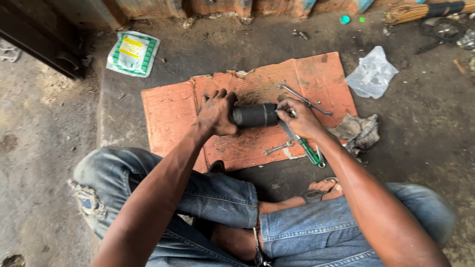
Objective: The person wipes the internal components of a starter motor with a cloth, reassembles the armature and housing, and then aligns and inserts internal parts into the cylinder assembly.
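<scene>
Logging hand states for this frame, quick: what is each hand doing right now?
Left hand: closed around one end of the dark cylinder.
Right hand: fingers gripping the cylinder's other end.

I see soft, even daylight with faint shadows, sharp focus around the cardboard sheet (247,118), the floor dimmer toward the upper left of it, and wide-angle stretching bending everything far from it.
</scene>
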